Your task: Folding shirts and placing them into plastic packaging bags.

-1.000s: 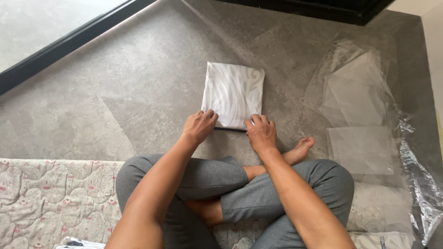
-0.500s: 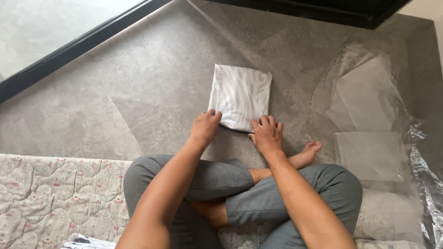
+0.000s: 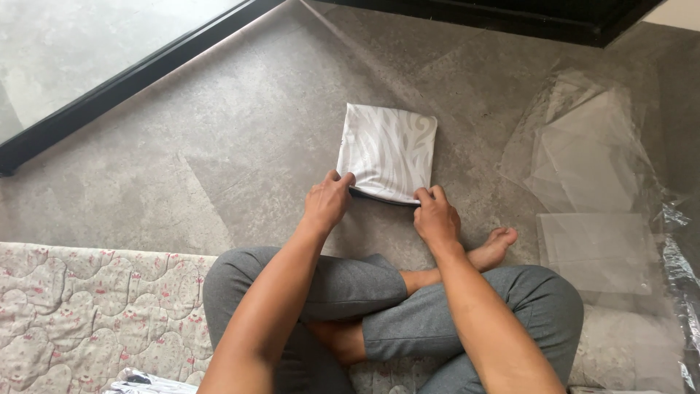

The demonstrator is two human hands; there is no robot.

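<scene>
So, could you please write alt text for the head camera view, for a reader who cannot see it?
Seated cross-legged on a grey floor, a person pinches the near edge of a folded white patterned cloth with the left hand and right hand. Clear plastic bags lie to the right, a quilted mat at lower left.

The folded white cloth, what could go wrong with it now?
Both hands pinch only the near edge of the folded white cloth: the left hand at one corner, the right hand at the other. Lifted from there, the layers might sag open and the neat fold could come undone. It also lies on the bare grey floor, so dragging it might pick up dust. The clear plastic bags beside it look slippery if knocked.
</scene>
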